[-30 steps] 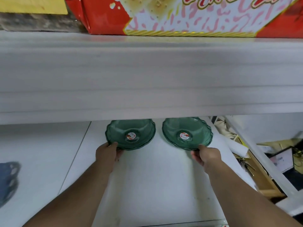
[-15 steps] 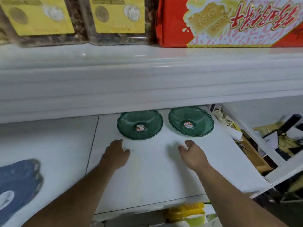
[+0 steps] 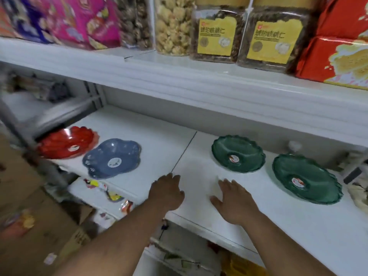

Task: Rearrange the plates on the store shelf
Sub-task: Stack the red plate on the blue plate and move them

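Four plates on the white shelf (image 3: 159,152), none held. Red plate (image 3: 67,142) at the far left end, blue plate (image 3: 112,157) just beside it toward the front edge. Two green plates (image 3: 238,153) (image 3: 305,178) side by side toward the right end, apart from each other. Both hands over the bare middle near the front edge: left hand (image 3: 166,193) with fingers loosely bent, empty; right hand (image 3: 233,200) with fingers spread and straight, palm down, empty. Jars with yellow labels (image 3: 217,34) on the upper shelf.
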A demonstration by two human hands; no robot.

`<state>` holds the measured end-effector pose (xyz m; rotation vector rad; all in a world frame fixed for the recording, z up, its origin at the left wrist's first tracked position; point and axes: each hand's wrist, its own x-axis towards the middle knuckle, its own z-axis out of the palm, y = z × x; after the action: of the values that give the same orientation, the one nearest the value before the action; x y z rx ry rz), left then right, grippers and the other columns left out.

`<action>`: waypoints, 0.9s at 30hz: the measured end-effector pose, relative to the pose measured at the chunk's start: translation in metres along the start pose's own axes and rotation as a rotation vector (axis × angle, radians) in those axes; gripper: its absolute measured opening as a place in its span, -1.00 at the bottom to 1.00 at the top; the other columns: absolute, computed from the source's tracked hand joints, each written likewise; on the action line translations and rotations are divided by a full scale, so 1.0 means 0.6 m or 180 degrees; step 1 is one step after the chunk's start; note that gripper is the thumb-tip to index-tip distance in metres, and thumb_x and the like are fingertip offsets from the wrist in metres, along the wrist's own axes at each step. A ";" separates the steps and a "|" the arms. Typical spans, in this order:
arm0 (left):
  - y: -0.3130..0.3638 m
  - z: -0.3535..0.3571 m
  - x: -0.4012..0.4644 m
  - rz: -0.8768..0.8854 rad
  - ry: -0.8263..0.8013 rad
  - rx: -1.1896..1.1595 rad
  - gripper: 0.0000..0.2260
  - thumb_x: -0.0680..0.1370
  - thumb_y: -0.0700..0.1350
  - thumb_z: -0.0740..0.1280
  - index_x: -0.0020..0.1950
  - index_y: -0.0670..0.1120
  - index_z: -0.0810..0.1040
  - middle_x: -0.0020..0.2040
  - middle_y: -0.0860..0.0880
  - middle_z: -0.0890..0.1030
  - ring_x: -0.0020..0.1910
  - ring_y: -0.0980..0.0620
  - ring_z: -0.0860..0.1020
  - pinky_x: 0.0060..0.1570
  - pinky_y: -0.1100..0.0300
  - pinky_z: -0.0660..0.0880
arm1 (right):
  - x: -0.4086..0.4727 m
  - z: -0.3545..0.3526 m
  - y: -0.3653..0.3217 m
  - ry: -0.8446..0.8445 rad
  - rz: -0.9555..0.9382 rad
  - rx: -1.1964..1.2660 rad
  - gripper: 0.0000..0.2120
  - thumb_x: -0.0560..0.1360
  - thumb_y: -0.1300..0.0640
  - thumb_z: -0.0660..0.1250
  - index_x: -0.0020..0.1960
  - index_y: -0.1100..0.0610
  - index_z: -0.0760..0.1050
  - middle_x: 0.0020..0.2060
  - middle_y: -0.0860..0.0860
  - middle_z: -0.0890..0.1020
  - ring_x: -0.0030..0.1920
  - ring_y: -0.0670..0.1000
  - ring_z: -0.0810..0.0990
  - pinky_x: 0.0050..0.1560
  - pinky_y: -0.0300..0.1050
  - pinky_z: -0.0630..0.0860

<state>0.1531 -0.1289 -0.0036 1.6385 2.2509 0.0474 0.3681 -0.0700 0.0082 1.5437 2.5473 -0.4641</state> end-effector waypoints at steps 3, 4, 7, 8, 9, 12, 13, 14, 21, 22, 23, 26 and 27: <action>-0.030 -0.005 -0.060 -0.0345 0.0195 -0.0105 -0.41 0.58 0.12 0.19 0.58 -0.02 0.17 0.56 -0.10 0.24 0.49 -0.13 0.25 0.39 0.02 0.26 | -0.010 0.004 -0.039 -0.0155 -0.0282 0.0051 -0.27 0.61 -0.29 -0.03 0.64 0.06 -0.08 0.64 0.03 0.00 0.62 0.09 -0.03 0.58 0.04 -0.01; -0.040 -0.007 -0.079 -0.0459 0.0205 -0.0109 -0.40 0.57 0.11 0.19 0.58 -0.02 0.17 0.55 -0.11 0.24 0.49 -0.14 0.25 0.38 0.02 0.27 | -0.013 0.005 -0.053 -0.0216 -0.0365 0.0067 -0.27 0.61 -0.28 -0.03 0.64 0.06 -0.08 0.64 0.03 -0.01 0.62 0.08 -0.04 0.58 0.03 -0.02; -0.076 -0.015 -0.124 -0.0765 0.0234 -0.0136 -0.39 0.56 0.10 0.20 0.58 -0.02 0.16 0.56 -0.11 0.22 0.50 -0.14 0.24 0.38 0.01 0.30 | -0.021 0.011 -0.101 -0.0290 -0.0622 0.0108 -0.28 0.61 -0.28 -0.02 0.64 0.07 -0.08 0.64 0.03 0.00 0.62 0.09 -0.03 0.57 0.02 0.00; -0.088 -0.020 -0.135 -0.0862 0.0259 -0.0148 -0.39 0.55 0.10 0.20 0.57 -0.02 0.17 0.56 -0.11 0.23 0.50 -0.14 0.25 0.37 0.01 0.31 | -0.023 0.012 -0.117 -0.0299 -0.0698 0.0094 -0.28 0.61 -0.27 -0.02 0.64 0.07 -0.07 0.64 0.03 0.00 0.62 0.09 -0.02 0.57 0.02 0.00; -0.102 -0.025 -0.146 -0.0949 0.0294 -0.0166 -0.40 0.55 0.11 0.20 0.57 -0.02 0.19 0.56 -0.10 0.24 0.49 -0.15 0.26 0.36 0.00 0.32 | -0.023 0.012 -0.134 -0.0301 -0.0770 0.0083 -0.28 0.62 -0.27 -0.01 0.64 0.07 -0.07 0.64 0.04 0.01 0.62 0.09 -0.02 0.57 0.02 0.01; -0.146 -0.039 -0.171 -0.1140 0.0410 -0.0230 -0.44 0.54 0.13 0.21 0.51 -0.03 0.27 0.50 -0.12 0.32 0.45 -0.17 0.32 0.34 -0.02 0.36 | -0.021 0.016 -0.186 -0.0286 -0.0930 0.0035 -0.29 0.62 -0.27 -0.01 0.64 0.07 -0.05 0.64 0.04 0.02 0.62 0.09 -0.01 0.58 0.03 0.02; -0.164 -0.042 -0.176 -0.1178 0.0431 -0.0264 -0.45 0.54 0.13 0.21 0.49 -0.04 0.29 0.48 -0.13 0.34 0.44 -0.17 0.33 0.34 -0.02 0.36 | -0.018 0.017 -0.204 -0.0275 -0.0961 0.0030 -0.29 0.61 -0.27 -0.01 0.64 0.07 -0.04 0.64 0.04 0.03 0.62 0.09 0.00 0.58 0.03 0.03; -0.183 -0.046 -0.181 -0.1209 0.0445 -0.0307 -0.44 0.54 0.13 0.20 0.50 -0.04 0.29 0.49 -0.13 0.34 0.44 -0.18 0.33 0.35 -0.03 0.36 | -0.015 0.020 -0.222 -0.0264 -0.0977 0.0034 -0.29 0.61 -0.28 -0.01 0.64 0.06 -0.04 0.64 0.03 0.04 0.62 0.09 0.01 0.58 0.04 0.04; -0.341 -0.081 -0.190 -0.1326 0.0596 -0.0529 -0.48 0.53 0.13 0.21 0.47 0.01 0.31 0.49 -0.07 0.35 0.41 -0.15 0.38 0.30 0.00 0.41 | 0.020 0.041 -0.348 -0.0255 -0.0891 0.0137 -0.28 0.60 -0.30 -0.01 0.64 0.02 -0.05 0.64 0.01 0.03 0.62 0.07 0.01 0.58 0.03 0.03; -0.365 -0.085 -0.188 -0.1338 0.0615 -0.0553 -0.47 0.55 0.12 0.21 0.50 0.01 0.29 0.50 -0.07 0.34 0.42 -0.15 0.37 0.31 0.02 0.39 | 0.027 0.046 -0.366 -0.0233 -0.0875 0.0148 -0.28 0.60 -0.30 -0.01 0.64 0.02 -0.04 0.64 0.01 0.04 0.62 0.07 0.02 0.57 0.03 0.03; -0.389 -0.088 -0.186 -0.1364 0.0635 -0.0579 -0.45 0.56 0.12 0.20 0.53 0.02 0.26 0.53 -0.07 0.31 0.44 -0.15 0.35 0.33 0.04 0.37 | 0.033 0.050 -0.385 -0.0217 -0.0862 0.0145 -0.28 0.60 -0.30 0.00 0.64 0.02 -0.04 0.64 0.01 0.04 0.62 0.07 0.03 0.57 0.02 0.04; -0.447 -0.097 -0.177 -0.1465 0.0757 -0.0679 -0.41 0.56 0.12 0.21 0.57 0.03 0.20 0.57 -0.05 0.26 0.48 -0.13 0.31 0.36 0.03 0.32 | 0.050 0.060 -0.432 -0.0187 -0.0842 0.0063 -0.29 0.60 -0.29 0.01 0.64 0.02 -0.02 0.64 0.02 0.06 0.61 0.07 0.05 0.57 0.03 0.06; -0.463 -0.099 -0.172 -0.1494 0.0789 -0.0725 -0.41 0.56 0.12 0.22 0.57 0.03 0.20 0.57 -0.04 0.26 0.48 -0.12 0.30 0.37 0.03 0.32 | 0.057 0.062 -0.445 -0.0178 -0.0849 0.0016 -0.29 0.60 -0.29 0.00 0.64 0.03 -0.02 0.63 0.03 0.07 0.61 0.07 0.05 0.57 0.03 0.06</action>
<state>-0.0918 -0.3055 0.0145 1.0072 2.6447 0.3896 0.1147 -0.1683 0.0161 1.1772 2.7204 -0.5342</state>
